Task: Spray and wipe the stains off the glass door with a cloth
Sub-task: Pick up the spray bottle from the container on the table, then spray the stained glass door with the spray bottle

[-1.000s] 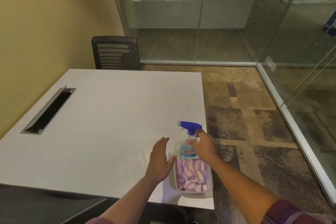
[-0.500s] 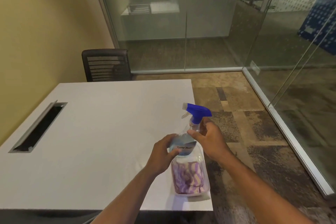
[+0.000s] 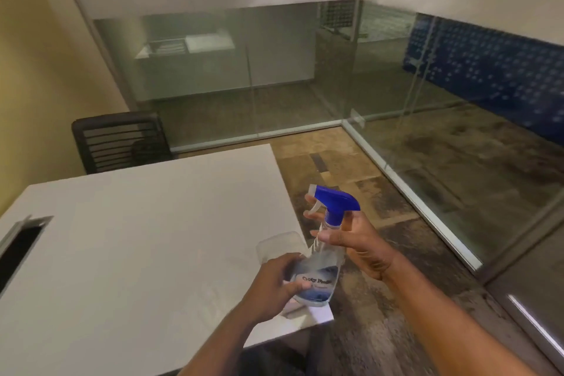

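A clear spray bottle (image 3: 320, 275) with a blue trigger head is held up over the table's right front corner. My left hand (image 3: 271, 287) grips its lower body at the label. My right hand (image 3: 357, 241) is wrapped around its neck just under the trigger, fingers loosely curled. Behind the bottle a clear plastic container (image 3: 276, 246) sits on the white table (image 3: 137, 238); the purple-striped cloth is hidden behind my left hand and the bottle. Glass walls (image 3: 457, 131) stand to the right and ahead; a door frame edge (image 3: 525, 308) shows at the lower right.
A black slatted chair (image 3: 119, 140) stands at the table's far side by the yellow wall. A cable slot (image 3: 18, 247) is cut into the table at the left. Patterned carpet (image 3: 345, 174) lies between the table and the glass.
The bottle was lifted out of the container and raised. My left hand moved from the container's side onto the bottle's body. The view tilted up toward the glass walls.
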`<act>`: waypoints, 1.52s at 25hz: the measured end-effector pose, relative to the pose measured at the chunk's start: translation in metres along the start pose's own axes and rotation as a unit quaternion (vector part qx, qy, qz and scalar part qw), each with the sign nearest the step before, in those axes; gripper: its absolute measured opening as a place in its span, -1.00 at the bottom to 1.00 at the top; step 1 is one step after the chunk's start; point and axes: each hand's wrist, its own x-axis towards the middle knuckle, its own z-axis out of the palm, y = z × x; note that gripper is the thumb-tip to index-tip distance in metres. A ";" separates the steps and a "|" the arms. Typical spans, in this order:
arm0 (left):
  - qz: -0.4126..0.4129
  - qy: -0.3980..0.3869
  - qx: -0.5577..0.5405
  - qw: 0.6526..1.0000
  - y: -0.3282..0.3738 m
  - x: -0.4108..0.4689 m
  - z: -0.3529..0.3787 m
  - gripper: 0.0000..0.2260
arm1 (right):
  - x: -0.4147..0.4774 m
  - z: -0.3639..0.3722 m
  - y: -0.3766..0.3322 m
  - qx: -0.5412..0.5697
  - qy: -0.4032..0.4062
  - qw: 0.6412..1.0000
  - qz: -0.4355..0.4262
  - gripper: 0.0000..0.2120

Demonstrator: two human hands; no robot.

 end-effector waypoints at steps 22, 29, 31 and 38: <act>0.218 -0.206 0.079 0.951 0.236 0.097 0.280 -0.14 | -0.245 -0.252 -0.094 0.026 0.298 0.946 -0.125 -0.74; 0.386 -0.109 0.278 0.873 0.343 0.158 0.413 -0.06 | -0.318 -0.380 -0.125 -0.060 0.482 0.860 -0.156 -0.87; 0.438 -0.053 0.287 0.850 0.379 0.177 0.444 -0.05 | -0.337 -0.410 -0.136 -0.089 0.520 0.834 -0.162 -0.89; 0.586 0.065 0.241 0.771 0.539 0.249 0.530 -0.13 | -0.361 -0.499 -0.188 -0.165 0.618 0.739 -0.212 -0.86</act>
